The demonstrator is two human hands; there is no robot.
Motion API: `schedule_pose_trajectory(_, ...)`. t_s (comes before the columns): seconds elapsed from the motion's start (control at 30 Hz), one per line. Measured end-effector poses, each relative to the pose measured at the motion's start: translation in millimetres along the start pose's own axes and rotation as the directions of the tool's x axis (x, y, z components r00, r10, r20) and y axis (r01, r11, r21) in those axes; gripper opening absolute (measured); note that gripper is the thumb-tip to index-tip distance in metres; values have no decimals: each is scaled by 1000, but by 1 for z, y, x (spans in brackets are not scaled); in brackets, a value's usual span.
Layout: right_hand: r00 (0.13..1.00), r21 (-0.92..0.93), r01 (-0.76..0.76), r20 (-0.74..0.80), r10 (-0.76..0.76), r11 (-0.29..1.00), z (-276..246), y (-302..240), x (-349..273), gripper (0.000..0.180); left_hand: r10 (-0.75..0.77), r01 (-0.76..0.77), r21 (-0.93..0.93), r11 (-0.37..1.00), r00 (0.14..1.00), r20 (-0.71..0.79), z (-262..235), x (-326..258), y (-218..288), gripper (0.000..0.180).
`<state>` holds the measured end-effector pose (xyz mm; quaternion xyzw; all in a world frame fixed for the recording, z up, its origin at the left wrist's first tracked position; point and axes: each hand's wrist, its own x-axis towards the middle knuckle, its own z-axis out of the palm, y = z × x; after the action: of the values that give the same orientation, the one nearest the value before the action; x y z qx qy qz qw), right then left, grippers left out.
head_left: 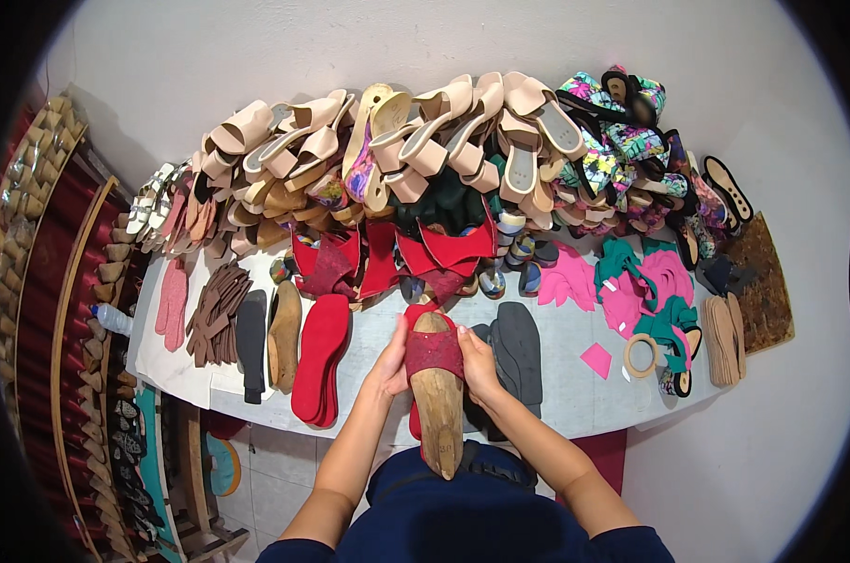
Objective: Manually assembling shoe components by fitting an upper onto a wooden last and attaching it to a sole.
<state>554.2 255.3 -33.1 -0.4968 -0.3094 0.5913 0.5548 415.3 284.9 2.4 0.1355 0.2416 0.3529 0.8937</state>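
Over the table's front edge I hold a wooden shoe last (pixel 440 413), its toe pointing away from me and its heel toward my body. A dark red, glittery strap (pixel 434 356) wraps across its front part. My left hand (pixel 390 364) grips the strap's left side, and my right hand (pixel 479 368) closes on the right side. Beneath the last, a red sole (pixel 415 419) peeks out at the left. Red soles (pixel 318 366) lie stacked left of my left hand. Dark grey soles (pixel 519 349) rest beside my right hand, partly hidden by it.
Another wooden last (pixel 284 328), a dark grey piece (pixel 251 342) and brown strips (pixel 217 319) lie leftward. Red uppers (pixel 444 249) and a tall sandal heap (pixel 425 141) fill the back. Pink and green pieces (pixel 622 305), a tape ring (pixel 642 357) and tan soles (pixel 723 340) are right.
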Motion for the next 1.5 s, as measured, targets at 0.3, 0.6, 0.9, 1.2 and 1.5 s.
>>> schedule_pose_trajectory(0.3, 995, -498, 88, -4, -104, 863, 5, -5, -2, 36, 114, -114, 10, 993, 986, -125, -8, 0, -15, 72)
schedule_pose_trajectory(0.6, 988, -577, 94, -50, -149, 811, 3, 1, -3, 34, 163, -138, 118, 983, 958, -237, -2, 1, -21, 73)
schedule_pose_trajectory(0.9, 979, -410, 192, 22, -200, 892, 1, -3, -1, 35, 80, 6, 304, 953, 959, -272, 9, -5, -13, 81)
schedule_pose_trajectory(1.2, 975, -277, 223, 52, -217, 935, -5, 5, 1, 35, 128, 4, 401, 916, 945, -300, 3, 1, -18, 85)
schedule_pose_trajectory(1.5, 991, -203, 132, 9, -133, 970, -5, -4, -3, 34, 62, 88, 521, 849, 963, -263, 1, 3, -12, 88)
